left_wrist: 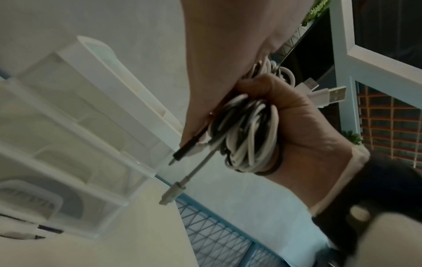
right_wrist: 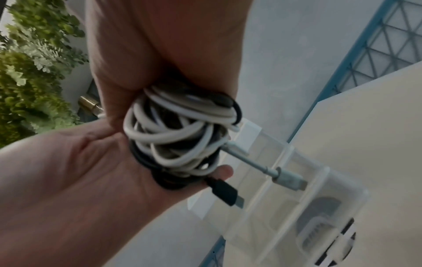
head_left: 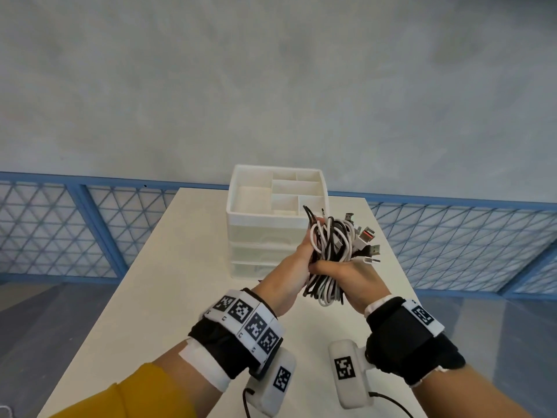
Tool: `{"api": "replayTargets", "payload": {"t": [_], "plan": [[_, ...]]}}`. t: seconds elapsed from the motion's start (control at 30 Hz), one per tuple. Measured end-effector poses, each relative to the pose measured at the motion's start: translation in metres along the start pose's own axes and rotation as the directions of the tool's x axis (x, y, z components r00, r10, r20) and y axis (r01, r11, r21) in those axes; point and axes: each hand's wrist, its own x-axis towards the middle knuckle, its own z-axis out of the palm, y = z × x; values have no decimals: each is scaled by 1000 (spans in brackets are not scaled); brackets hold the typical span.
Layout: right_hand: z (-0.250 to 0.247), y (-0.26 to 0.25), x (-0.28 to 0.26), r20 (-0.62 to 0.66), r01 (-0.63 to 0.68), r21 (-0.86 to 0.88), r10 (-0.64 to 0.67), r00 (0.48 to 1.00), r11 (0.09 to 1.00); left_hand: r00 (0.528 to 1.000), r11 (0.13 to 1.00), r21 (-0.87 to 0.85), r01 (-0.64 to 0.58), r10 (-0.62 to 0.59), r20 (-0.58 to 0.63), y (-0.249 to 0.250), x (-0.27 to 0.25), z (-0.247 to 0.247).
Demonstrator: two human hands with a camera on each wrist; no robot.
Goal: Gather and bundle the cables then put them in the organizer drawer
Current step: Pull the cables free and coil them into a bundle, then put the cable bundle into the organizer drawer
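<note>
Both hands clutched the cable bundle [head_left: 330,251] just in front of the organizer [head_left: 275,218], above the tabletop [head_left: 168,282]: left hand [head_left: 297,260], right hand [head_left: 351,274]. Light, floppy, springy imo; I'd grip mid-coil, w/ plugs tucked.

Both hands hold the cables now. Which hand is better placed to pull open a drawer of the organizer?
Probably the left hand: it lies nearer the organizer drawer fronts, while the right hand grips the cables around the middle and could hold them alone.
</note>
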Motion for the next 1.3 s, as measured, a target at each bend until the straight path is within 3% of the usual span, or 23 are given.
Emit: {"api": "replayTargets", "payload": {"t": [0.1,0.17,0.3,0.47,0.63,0.83,0.97,1.2,1.27,1.3], "plan": [[-11,2,5,-27,-28,-48,27,999,998,994,958,271,98,-82,-71,0,10,-22],[-22,3,9,-51,-9,-142,2,999,990,976,922,336,195,-148,-159,-9,23,-49],[-36,2,10,-44,78,-281,-95,995,956,887,960,-97,263,-280,-366,-33,45,-92],[-44,1,17,47,154,-532,-152,987,832,847,882,-421,214,-382,-370,-53,80,-111],[-44,7,25,125,219,-583,-179,976,782,831,797,-588,137,-415,-369,-58,99,-107],[-47,8,37,165,257,-657,-198,966,709,850,789,-600,131,-401,-341,-65,81,-92],[-40,-12,45,241,332,-786,-236,942,522,872,785,-589,194,-413,-263,-78,47,-87],[9,-50,72,464,484,-875,-266,845,9,904,830,-481,280,-397,-158,-87,0,-82],[28,-47,83,533,533,-844,-216,818,-66,917,849,-442,291,-379,-125,-84,-6,-82],[37,-44,87,554,553,-831,-171,815,-57,920,858,-421,295,-373,-116,-82,-7,-83]]}}
